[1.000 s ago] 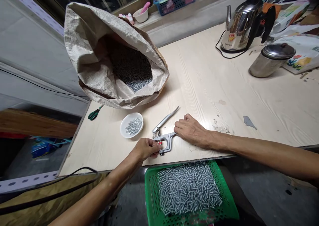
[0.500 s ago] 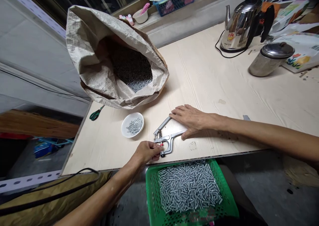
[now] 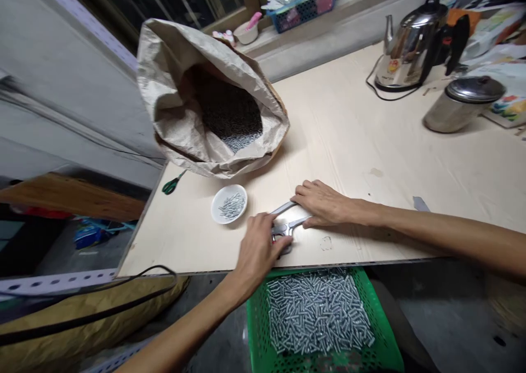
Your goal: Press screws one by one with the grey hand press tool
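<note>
We have both our hands at a gray squeeze tool, which sits at the near edge of the counter; we call it the middle of our clock. Our right hand comes in from three o'clock and grips the two handles, fingers on the top one and thumb by the low one. We think it holds them that way so one hand can work both. Our left hand reaches in from seven o'clock and curves over the head of the tool, maybe to make it steady. It hides a lot there, so we cannot tell how tightly it grips or if a small part is under it. At ten o'clock, near our left hand, is a white bowl with small shiny bits in it, and that looks handy for picking. At five o'clock, just past the counter's edge, a green basket is full of ridged metal pieces, close to us, so we guess it is easy to reach. The big sack at eleven o'clock has its mouth wide open toward us, perhaps so we can get at the metal bits inside.
</note>
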Available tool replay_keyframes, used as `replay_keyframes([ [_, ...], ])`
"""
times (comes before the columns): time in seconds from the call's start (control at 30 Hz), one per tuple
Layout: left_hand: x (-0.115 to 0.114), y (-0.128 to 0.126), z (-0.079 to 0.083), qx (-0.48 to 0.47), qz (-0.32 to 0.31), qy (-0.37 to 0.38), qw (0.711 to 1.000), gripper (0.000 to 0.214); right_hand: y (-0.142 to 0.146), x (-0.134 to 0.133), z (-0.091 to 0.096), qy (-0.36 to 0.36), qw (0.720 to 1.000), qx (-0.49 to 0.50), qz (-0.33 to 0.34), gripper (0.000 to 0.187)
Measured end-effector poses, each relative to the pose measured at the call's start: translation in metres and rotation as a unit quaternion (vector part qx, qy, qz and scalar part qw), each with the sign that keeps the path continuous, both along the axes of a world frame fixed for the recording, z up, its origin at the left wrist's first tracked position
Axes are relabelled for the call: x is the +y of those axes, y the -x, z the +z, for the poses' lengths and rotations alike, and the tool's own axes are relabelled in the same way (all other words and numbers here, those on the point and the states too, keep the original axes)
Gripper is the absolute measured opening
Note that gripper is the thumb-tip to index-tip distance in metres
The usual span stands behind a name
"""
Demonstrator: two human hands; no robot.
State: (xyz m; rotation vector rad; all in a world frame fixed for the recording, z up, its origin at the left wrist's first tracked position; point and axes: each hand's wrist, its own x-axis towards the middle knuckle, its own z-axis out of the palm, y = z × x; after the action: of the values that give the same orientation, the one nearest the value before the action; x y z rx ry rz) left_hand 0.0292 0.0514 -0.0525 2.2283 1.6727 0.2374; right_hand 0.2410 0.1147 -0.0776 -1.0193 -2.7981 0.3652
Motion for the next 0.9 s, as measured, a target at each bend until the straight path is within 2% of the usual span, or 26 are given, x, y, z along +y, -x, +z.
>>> replay_keyframes([
  [0.1,0.011,-0.017,-0.002,0.061,-0.106,-0.004,0.992,0.059,0.003,-0.007,-0.002,0.009,1.0,0.013,-0.019,0.045],
  [0.17,0.019,-0.022,-0.002,0.1,-0.125,0.023,0.987,0.056,0.005,-0.008,-0.002,0.012,1.0,0.003,-0.023,0.051],
  [0.23,0.024,-0.024,-0.002,0.116,-0.122,0.039,0.985,0.049,0.007,-0.008,0.0,0.013,1.0,-0.009,-0.023,0.049],
  [0.43,0.023,-0.023,-0.006,0.085,-0.086,0.042,0.992,0.018,0.016,-0.014,0.0,0.009,0.999,0.005,-0.031,0.005],
  [0.57,0.021,-0.024,-0.013,0.073,-0.071,0.041,0.994,0.011,0.017,-0.01,-0.006,0.014,0.999,0.02,-0.027,0.01],
  [0.6,0.021,-0.023,-0.014,0.069,-0.07,0.035,0.995,0.015,0.016,-0.009,-0.007,0.011,0.999,0.024,-0.021,0.005],
  [0.63,0.021,-0.021,-0.015,0.061,-0.069,0.026,0.995,0.024,0.014,-0.007,-0.009,0.008,0.999,0.033,-0.013,0.009],
  [0.7,0.024,-0.013,-0.015,0.035,-0.061,-0.007,0.997,0.048,0.008,-0.005,-0.011,-0.001,0.998,0.066,0.003,0.04],
  [0.77,0.029,0.001,-0.007,0.006,-0.023,-0.055,0.998,0.051,0.002,-0.007,-0.014,-0.014,0.994,0.108,0.016,0.066],
  [0.83,0.032,0.017,0.005,0.0,0.047,-0.101,0.994,0.03,-0.003,-0.012,-0.017,-0.034,0.99,0.139,0.018,0.063],
  [0.9,0.03,0.032,0.018,0.019,0.1,-0.112,0.989,0.023,-0.006,-0.019,-0.018,-0.042,0.987,0.157,0.017,0.043],
])
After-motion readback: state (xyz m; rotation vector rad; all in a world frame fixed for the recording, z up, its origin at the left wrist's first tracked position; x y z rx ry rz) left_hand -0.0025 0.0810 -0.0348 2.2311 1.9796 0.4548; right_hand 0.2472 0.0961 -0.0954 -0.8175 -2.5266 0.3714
